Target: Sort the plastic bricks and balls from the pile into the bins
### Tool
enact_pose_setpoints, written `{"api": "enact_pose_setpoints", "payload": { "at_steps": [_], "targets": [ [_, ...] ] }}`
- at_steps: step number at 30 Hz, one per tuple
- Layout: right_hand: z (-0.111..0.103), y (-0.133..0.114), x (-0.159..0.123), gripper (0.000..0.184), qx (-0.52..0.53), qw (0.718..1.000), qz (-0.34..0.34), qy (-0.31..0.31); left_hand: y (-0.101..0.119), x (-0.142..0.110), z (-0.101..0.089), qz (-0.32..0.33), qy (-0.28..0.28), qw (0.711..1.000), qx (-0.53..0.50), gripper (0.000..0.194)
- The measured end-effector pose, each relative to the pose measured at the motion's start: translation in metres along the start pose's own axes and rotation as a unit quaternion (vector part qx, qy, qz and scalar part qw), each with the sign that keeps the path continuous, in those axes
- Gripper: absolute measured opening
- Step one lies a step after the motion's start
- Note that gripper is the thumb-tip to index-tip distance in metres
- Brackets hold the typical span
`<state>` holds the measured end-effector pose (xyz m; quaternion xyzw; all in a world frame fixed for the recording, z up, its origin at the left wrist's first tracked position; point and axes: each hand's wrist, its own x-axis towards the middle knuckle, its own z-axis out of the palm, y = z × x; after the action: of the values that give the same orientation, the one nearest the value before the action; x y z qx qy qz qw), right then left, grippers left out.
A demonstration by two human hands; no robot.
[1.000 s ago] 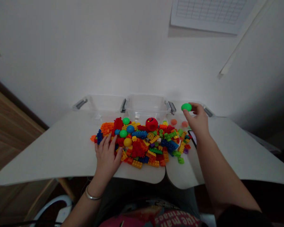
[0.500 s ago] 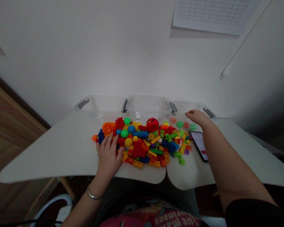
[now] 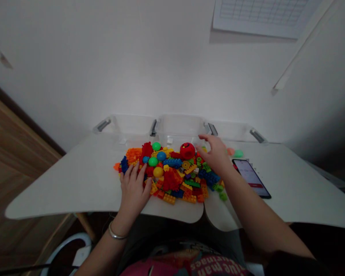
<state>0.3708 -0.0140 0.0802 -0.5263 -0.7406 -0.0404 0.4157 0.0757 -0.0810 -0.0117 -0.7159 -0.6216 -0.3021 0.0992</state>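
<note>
Three clear plastic bins (image 3: 181, 124) are lined up along the back of the white table (image 3: 74, 176), with a heap of plastic building bricks (image 3: 169, 199) and balls spread in front of them. The reaching step looks to be in hand: the right hand (image 3: 217, 156) is held above the right part of the heap, thumb and forefinger parted, and nothing is seen gripped. The red ball (image 3: 188, 151) with a dark and yellow marking is placed just beside those fingertips; contact can't be confirmed. The left hand (image 3: 134, 191) is laid over the heap's left edge with fingers spread; no item is seen clamped, though the underside is hidden. The hands are kept well apart. Left of the red ball, two green balls (image 3: 156, 146) (image 3: 153, 161), a blue ball (image 3: 161, 156) and a yellow ball (image 3: 158, 172) are bedded among bricks. A coral ball (image 3: 230, 151) and a pale green ball (image 3: 239, 153) are seen through the right-hand bin, partly hazed by its wall. If the red ball is to be picked up, a wider thumb-and-finger opening around its sides is judged to be needed, plus a straight lift so that loose bricks aren't dragged. A smartphone (image 3: 251, 178) is left beside the right forearm, so clearance should be kept.
</note>
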Motion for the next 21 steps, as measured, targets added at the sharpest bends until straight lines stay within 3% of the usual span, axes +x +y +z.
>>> {"api": "enact_pose_setpoints", "payload": {
  "at_steps": [3, 7, 21],
  "targets": [
    [0.02, -0.012, -0.008, 0.042, -0.009, 0.999, -0.012, -0.047, 0.0, 0.0, 0.0, 0.002, -0.001, 1.0, 0.005, 0.048],
    [0.034, -0.019, -0.013, 0.052, -0.057, 0.995, 0.023, -0.074, 0.002, 0.0, -0.002, 0.0, -0.009, 1.0, 0.018, 0.047],
    [0.05, -0.034, -0.016, 0.074, -0.162, 0.974, 0.148, -0.051, 0.001, 0.001, -0.001, 0.007, -0.001, 1.0, 0.025, 0.047]
  ]
}}
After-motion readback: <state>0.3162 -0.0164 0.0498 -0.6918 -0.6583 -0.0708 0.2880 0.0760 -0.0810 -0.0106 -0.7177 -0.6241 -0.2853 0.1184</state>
